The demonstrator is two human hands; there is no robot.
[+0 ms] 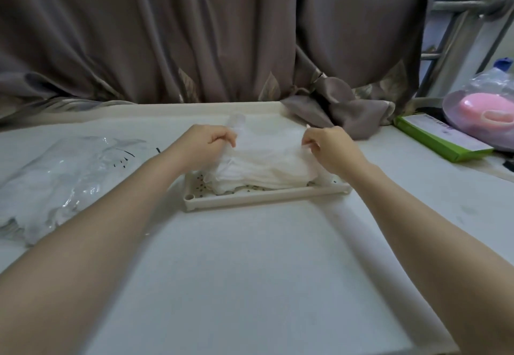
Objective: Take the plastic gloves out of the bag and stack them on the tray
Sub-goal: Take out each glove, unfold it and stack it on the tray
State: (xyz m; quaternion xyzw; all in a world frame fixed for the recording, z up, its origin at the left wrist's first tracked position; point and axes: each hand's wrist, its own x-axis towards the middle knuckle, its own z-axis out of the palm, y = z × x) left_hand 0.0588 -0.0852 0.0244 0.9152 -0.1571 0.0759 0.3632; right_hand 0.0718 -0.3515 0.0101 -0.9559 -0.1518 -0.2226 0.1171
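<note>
Translucent white plastic gloves (pixel 264 171) lie heaped on the cream tray (pixel 267 196), which sits toward the far edge of the table (pixel 250 271). One glove sheet (pixel 267 140) is stretched flat above the pile, between the two hands. The left hand (pixel 207 139) pinches its left edge with curled fingers, and the right hand (pixel 328 143) pinches the right edge the same way (both knuckles face the camera). A clear plastic bag (pixel 64 176), holding more white material, lies by the table's left edge, well apart from the tray. Near the far right corner rest a green box (pixel 434 139) and a bagged pink item (pixel 484 112), in front of grey curtains (pixel 194 34).
</note>
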